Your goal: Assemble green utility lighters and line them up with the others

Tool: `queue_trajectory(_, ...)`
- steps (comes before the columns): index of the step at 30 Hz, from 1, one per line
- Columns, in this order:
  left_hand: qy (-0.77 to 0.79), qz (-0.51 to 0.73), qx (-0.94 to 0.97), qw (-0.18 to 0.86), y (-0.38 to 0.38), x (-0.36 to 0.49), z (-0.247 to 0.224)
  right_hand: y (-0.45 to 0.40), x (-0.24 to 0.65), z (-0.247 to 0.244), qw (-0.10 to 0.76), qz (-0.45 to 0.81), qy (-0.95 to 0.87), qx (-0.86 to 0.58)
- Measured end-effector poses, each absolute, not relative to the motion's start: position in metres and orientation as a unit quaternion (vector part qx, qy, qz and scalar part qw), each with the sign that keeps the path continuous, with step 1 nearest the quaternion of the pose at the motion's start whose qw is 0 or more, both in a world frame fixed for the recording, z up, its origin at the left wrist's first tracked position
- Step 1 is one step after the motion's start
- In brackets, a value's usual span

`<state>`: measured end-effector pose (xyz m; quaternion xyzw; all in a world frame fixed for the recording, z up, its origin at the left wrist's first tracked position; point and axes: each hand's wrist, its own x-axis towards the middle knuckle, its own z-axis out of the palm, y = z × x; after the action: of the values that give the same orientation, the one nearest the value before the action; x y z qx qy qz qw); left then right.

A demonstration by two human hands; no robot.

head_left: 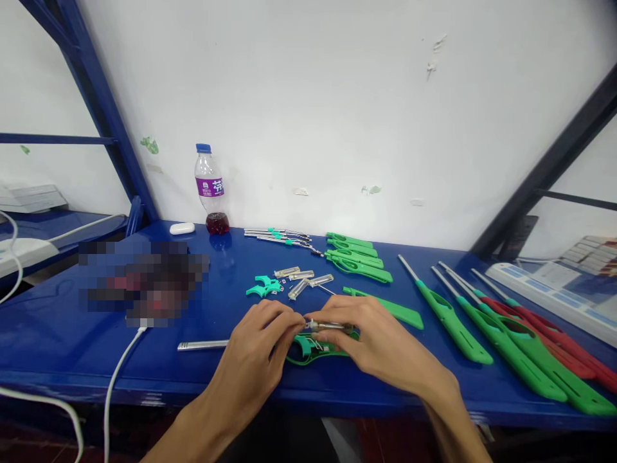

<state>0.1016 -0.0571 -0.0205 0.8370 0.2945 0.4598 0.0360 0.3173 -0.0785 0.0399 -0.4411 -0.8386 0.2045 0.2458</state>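
Pinching clear tank (333, 326) just above green shell (330, 353), probably for fine control over small parts.

Gripping tank in right hand (371, 329), thumb and fingers closed to its thickness; bringing fingertips of left hand (263, 331) together at its left end, perhaps to steady it. Unable to tell what, if anything, in that left pinch. Finding shell on blue table (216, 321) near front edge, beneath both hands; metal tube (202, 345) to the left, join hidden. Off right: green lighters (456, 325) and red lighters (540, 325), side by side, seemingly apart from loose parts. Beyond hands: teal triggers (264, 285), spare clear tanks (303, 289), presumably for easy reach. By wall (308, 116): thin rods (284, 240) and green half-shells (359, 260), grouped by kind; also bottle (210, 188), likely out of the way.
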Motion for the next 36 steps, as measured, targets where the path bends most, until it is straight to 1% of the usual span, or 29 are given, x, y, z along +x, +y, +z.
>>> queue_trajectory(6, 0.279, 0.483, 0.829, 0.03, -0.0575, 0.1018, -0.0203, -0.0799, 0.3136, 0.042, 0.242, 0.196, -0.841, -0.443)
queue_trajectory(11, 0.292, 0.493, 0.818, 0.052, -0.0587, 0.1028, -0.0186, -0.0804, 0.3128, 0.0418, 0.247, 0.183, -0.839, -0.448)
queue_trajectory(22, 0.307, 0.471, 0.824, 0.074, -0.0624, 0.102, -0.0143, -0.083, 0.3197, 0.0428, 0.259, 0.185, -0.832, -0.455)
queue_trajectory(36, 0.296, 0.469, 0.831, 0.041, -0.0596, 0.1031, -0.0204, -0.086, 0.3139, 0.0395, 0.245, 0.13, -0.849, -0.45)
